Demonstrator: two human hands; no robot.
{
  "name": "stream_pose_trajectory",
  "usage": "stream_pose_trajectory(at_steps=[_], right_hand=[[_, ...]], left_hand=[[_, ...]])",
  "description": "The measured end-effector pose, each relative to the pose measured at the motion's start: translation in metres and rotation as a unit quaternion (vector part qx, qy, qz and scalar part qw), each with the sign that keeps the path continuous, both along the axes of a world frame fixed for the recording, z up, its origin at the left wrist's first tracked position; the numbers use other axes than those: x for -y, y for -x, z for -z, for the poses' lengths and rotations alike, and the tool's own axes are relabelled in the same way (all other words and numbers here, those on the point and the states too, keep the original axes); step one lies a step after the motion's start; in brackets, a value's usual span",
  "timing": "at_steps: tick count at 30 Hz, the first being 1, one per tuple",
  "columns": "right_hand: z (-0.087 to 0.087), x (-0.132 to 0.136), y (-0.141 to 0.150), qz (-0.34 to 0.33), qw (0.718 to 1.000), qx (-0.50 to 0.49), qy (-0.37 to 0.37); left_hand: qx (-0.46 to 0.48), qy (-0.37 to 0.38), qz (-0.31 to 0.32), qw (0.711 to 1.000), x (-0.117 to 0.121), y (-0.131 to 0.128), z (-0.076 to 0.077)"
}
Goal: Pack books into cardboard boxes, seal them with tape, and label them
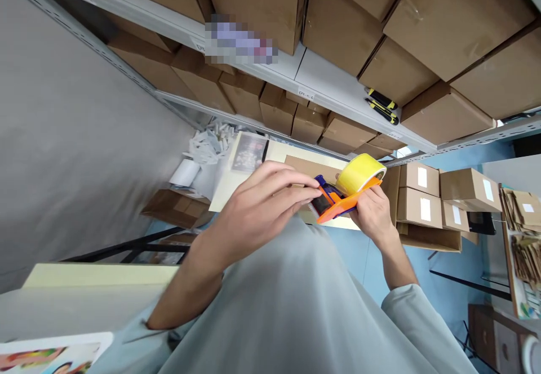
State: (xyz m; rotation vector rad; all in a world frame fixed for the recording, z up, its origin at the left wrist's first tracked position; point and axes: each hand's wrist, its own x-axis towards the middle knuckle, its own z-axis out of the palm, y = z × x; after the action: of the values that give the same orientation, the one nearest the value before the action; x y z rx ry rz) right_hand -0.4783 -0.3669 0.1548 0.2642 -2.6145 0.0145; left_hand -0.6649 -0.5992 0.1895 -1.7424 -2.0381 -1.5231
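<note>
Tape dispenser (347, 200), orange and dark blue, held above cream worktop (279, 151), in front of torso. Yellow tape roll (359, 172) mounted in dispenser, at right-hand end. Right hand (374, 213): closed around dispenser, beneath tape roll. Left hand (257, 208): fingers extended, fingertips against cutting end; cannot tell whether pinching or only touching, thumb being hidden.

Containers, overhead: large cardboard boxes (456, 19) on upper shelf (325, 75), contents not visible. On same shelf, 2 utility knives (382, 105), black and yellow, lying side by side near boxes. Below: row of smaller boxes (274, 106), contents likewise not visible.

Containers, right side: open carton (429, 239) with labelled boxes (416, 204) stacked in and around it; contents of labelled boxes hidden. Farther right, folded brown cardboard (526, 255) packed in upright bundles.

Containers, left side: brown carton (173, 208) below worktop level, near white roll (185, 173) and heap of crumpled white material (211, 144). On worktop: flat brown cardboard (310, 167), partly behind hands and dispenser.
</note>
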Motion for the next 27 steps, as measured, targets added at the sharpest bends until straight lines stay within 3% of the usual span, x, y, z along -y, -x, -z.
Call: stream_pose_trajectory(at_steps=[9, 14, 22, 27], right_hand=[[-0.001, 0.003, -0.005, -0.009, 0.999, 0.03, -0.013], [0.007, 0.009, -0.007, -0.016, 0.998, 0.061, -0.004], [0.013, 0.021, -0.003, -0.062, 0.996, 0.068, 0.02], [0.017, 0.02, -0.005, -0.049, 0.994, 0.095, 0.027]], left_hand=[[-0.021, 0.055, 0.028, 0.998, 0.01, -0.004, 0.007], [-0.006, 0.085, 0.041, 0.996, 0.014, -0.003, 0.011], [0.012, 0.097, 0.018, 0.995, 0.021, -0.004, 0.019], [0.015, 0.09, 0.012, 0.996, 0.029, -0.007, 0.02]])
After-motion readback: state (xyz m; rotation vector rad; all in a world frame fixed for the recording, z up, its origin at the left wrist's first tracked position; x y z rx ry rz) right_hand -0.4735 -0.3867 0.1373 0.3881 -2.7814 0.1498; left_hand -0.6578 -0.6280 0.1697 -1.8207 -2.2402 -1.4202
